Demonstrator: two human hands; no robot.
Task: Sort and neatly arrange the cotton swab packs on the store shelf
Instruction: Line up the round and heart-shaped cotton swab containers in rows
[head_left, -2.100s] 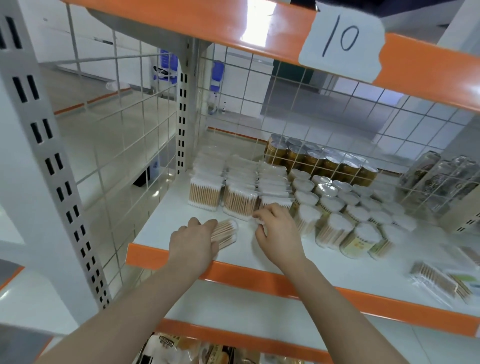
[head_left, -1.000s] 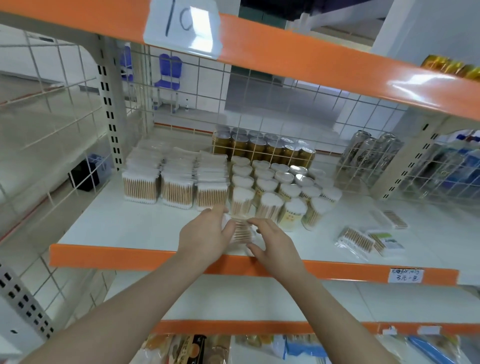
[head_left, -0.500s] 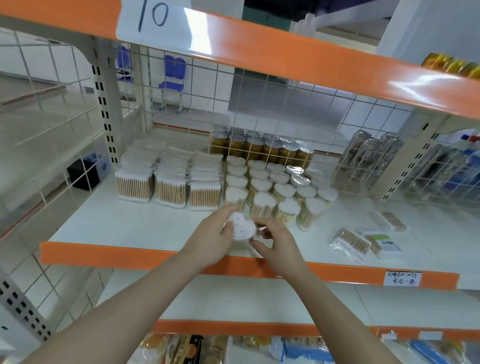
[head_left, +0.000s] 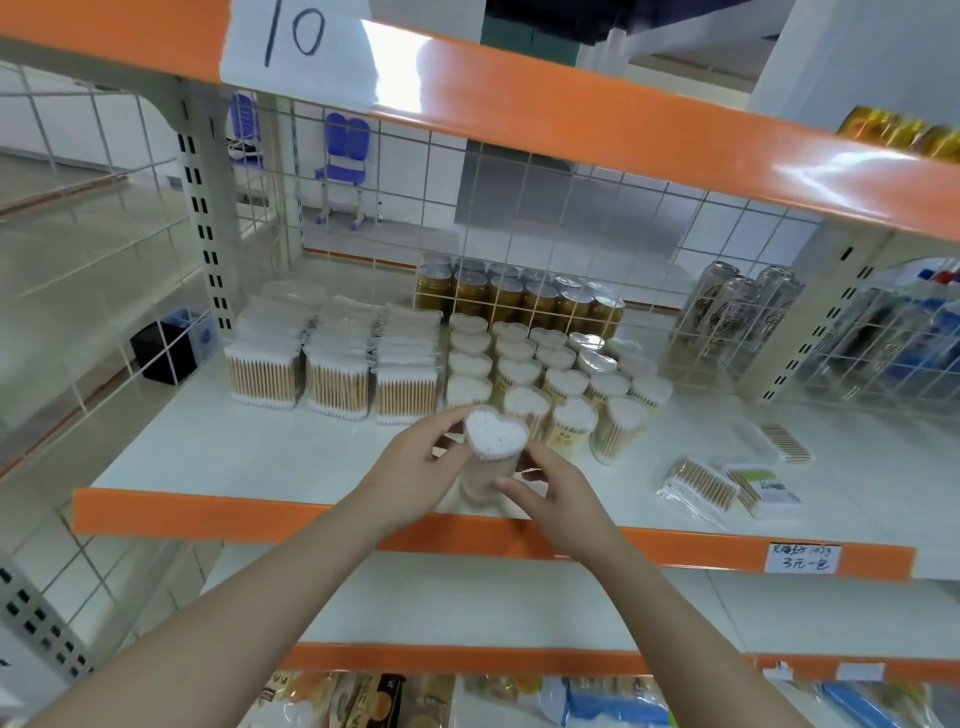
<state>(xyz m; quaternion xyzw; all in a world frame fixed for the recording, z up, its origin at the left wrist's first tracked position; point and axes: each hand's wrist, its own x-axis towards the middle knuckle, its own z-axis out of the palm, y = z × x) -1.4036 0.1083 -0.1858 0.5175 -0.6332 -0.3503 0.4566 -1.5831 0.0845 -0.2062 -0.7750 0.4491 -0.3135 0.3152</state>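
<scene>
A heart-shaped clear tub of cotton swabs (head_left: 493, 439) stands upright near the front edge of the white shelf (head_left: 249, 462). My left hand (head_left: 415, 457) holds its left side and my right hand (head_left: 558, 488) holds its right side, fingers curled round it. Behind it stand rows of like heart-shaped tubs (head_left: 550, 374). To the left, rectangular swab packs (head_left: 337, 358) sit in three rows. Flat swab bags (head_left: 701, 483) lie loose at the right.
Gold cans (head_left: 519, 296) stand behind the wire grid at the back, clear bottles (head_left: 737, 306) at the back right. An orange shelf lip (head_left: 727, 556) carries a price label (head_left: 802, 558). The upper shelf beam bears a paper marked 10 (head_left: 296, 41).
The view swung right along the shelf. The swab tub, which lay on its side between my hands a second ago, now stands upright with both hands around it.
</scene>
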